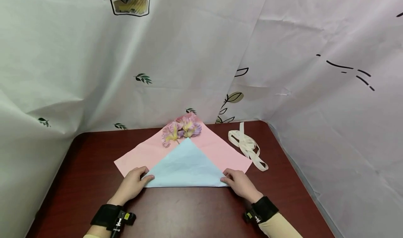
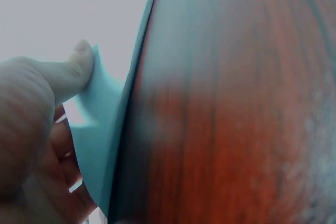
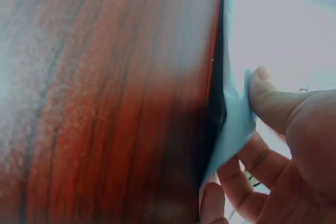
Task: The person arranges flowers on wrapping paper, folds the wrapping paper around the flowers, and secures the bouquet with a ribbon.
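Observation:
A sheet of wrapping paper lies folded on the table, its light blue flap [image 1: 185, 168] forming a triangle over the pink side [image 1: 217, 145]. My left hand [image 1: 133, 183] pinches the left end of the folded edge, thumb on top and fingers beneath, as the left wrist view shows. At the opposite end my right hand [image 1: 240, 183] pinches the right corner the same way; the blue paper [image 3: 239, 124] bends up slightly there. Pink and purple flowers [image 1: 185, 127] rest on the pink paper above the blue tip, their lower part hidden under the flap.
A loosely coiled cream ribbon [image 1: 248, 145] lies at the back right, partly beside the pink corner. The dark red wooden table [image 1: 185, 210] meets a white patterned cloth [image 1: 189, 56] hanging along its back and sides.

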`<state>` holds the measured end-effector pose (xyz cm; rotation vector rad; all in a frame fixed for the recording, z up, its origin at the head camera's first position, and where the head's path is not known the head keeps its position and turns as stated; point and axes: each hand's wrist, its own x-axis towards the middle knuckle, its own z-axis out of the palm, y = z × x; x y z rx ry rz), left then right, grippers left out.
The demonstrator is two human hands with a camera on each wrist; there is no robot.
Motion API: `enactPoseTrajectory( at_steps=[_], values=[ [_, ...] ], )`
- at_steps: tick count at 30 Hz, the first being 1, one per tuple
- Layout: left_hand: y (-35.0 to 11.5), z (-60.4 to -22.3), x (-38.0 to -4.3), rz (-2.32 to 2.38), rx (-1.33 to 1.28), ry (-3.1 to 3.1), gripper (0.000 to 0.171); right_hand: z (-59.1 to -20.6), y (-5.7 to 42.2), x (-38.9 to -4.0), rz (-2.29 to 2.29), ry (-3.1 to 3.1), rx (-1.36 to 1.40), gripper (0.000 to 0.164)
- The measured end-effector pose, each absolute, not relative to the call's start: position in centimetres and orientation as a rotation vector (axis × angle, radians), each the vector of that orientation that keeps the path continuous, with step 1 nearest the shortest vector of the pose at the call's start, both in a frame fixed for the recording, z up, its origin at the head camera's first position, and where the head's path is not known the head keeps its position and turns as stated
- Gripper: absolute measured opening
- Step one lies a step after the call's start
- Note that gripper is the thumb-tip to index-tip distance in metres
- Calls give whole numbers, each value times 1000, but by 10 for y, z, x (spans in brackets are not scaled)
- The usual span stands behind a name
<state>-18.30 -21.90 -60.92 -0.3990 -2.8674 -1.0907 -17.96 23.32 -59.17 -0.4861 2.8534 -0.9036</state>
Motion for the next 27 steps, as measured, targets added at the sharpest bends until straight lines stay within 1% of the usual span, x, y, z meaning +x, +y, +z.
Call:
enactPoseTrajectory(
  at_steps=[2,5,6,7,9,11,13,15,17,20,23,27],
  values=[
    [-217,-609,-183,-1062,-384,-2882,29,-591,232,-179,-907,2863,-441,11],
    [-212,-610,-182,-977,-358,-2858,19,-589,227,-177,-905,2879,-371,15],
    [-209,-611,-181,-940,-360,-2829,20,-589,226,-177,-900,2887,-358,15],
    [-206,-611,-181,-907,-371,-2797,26,-589,225,-177,-900,2894,-351,15],
    [-199,-610,-179,-836,-445,-2729,50,-589,223,-177,-886,2909,-325,15],
    [-189,-608,-177,-776,-597,-2676,70,-589,221,-177,-876,2929,-318,14],
    [-177,-603,-174,-759,-802,-2656,80,-588,220,-177,-868,2947,-317,14],
    [-162,-599,-171,-764,-1023,-2672,81,-588,219,-176,-864,2959,-313,14],
    [-148,-597,-169,-774,-1220,-2711,78,-587,218,-176,-860,2963,-304,15],
    [-132,-598,-166,-804,-1423,-2785,73,-587,217,-176,-850,2962,-296,16],
    [-124,-599,-166,-753,-1513,-2872,70,-586,215,-175,-840,2961,-287,16],
    [-120,-598,-167,-635,-1522,-2963,69,-585,211,-176,-779,3008,-316,17]
  ],
)
